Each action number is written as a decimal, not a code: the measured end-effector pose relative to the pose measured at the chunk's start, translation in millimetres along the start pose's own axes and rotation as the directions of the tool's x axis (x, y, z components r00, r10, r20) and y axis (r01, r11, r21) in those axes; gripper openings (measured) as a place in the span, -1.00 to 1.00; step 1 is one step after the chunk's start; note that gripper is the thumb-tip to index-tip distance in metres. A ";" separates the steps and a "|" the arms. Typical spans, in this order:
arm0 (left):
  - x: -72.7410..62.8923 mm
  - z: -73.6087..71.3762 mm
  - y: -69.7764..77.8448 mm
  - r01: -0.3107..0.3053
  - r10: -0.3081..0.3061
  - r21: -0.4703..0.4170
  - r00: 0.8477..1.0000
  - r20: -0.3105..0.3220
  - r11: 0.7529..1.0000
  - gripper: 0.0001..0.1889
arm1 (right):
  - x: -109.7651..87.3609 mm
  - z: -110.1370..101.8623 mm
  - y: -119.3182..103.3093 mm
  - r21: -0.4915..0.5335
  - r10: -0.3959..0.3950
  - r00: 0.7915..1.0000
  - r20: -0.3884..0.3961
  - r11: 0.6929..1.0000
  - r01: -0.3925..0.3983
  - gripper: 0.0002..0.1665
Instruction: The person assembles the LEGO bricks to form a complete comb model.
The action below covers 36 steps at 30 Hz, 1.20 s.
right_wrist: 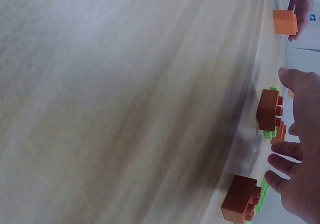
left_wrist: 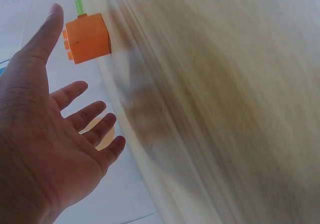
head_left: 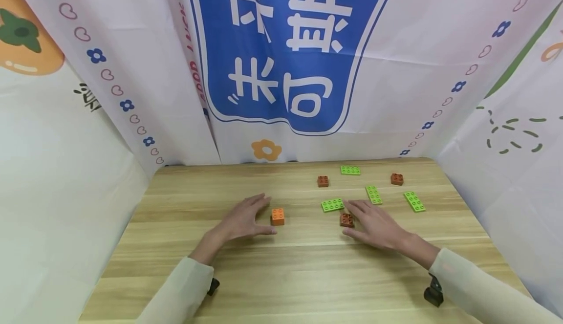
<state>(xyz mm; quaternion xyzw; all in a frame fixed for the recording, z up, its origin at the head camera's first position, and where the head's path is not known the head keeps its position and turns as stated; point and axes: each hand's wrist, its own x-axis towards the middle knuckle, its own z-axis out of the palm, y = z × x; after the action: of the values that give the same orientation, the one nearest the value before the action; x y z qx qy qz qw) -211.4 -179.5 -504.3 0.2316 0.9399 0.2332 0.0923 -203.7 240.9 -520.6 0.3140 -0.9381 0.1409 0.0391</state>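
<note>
My left hand [head_left: 246, 219] is spread over the left-middle of the table, thumb and fingers apart around the near side of an orange toy brick [head_left: 277, 216]. In the left wrist view a gap shows between the palm and that orange brick [left_wrist: 89, 38]. The right hand [head_left: 376, 224] reaches in from the right with its fingers loosely extended. A reddish-brown brick [head_left: 346, 220] sits between its thumb and fingers, seen also in the right wrist view as a brown brick [right_wrist: 268, 109]. Right by its fingertips lies a flat lime-green brick [head_left: 332, 205].
Beyond the right hand lie more green bricks [head_left: 374, 194], [head_left: 415, 201] and a green brick [head_left: 350, 170] at the back. Two other brown bricks, one brown brick [head_left: 323, 181] and another brown brick [head_left: 397, 179], stand near the back edge. Printed cloth [head_left: 387, 104] walls the wooden table [head_left: 281, 280].
</note>
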 end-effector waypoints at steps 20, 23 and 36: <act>12.2 16.0 12.9 -0.035 0.015 -0.181 0.993 -0.114 0.983 -0.25 | -1.2 15.6 -3.8 0.149 0.046 0.989 -0.142 0.989 -0.024 -0.38; 14.2 17.1 13.3 -0.018 -0.007 -0.205 0.993 -0.120 0.979 -0.31 | -0.3 16.7 -3.2 0.165 0.038 0.985 -0.167 0.986 -0.010 -0.43; 19.1 20.2 11.9 -0.035 -0.003 -0.248 0.989 -0.150 0.968 -0.59 | 2.0 18.8 -8.4 0.222 0.041 0.974 -0.222 0.975 0.010 -0.51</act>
<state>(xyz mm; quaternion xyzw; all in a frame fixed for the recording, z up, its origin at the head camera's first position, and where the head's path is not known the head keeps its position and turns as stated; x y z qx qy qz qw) -217.8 -153.0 -517.5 0.2076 0.9054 0.3671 0.0483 -199.9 227.9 -536.3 0.2911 -0.9085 0.2794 0.1090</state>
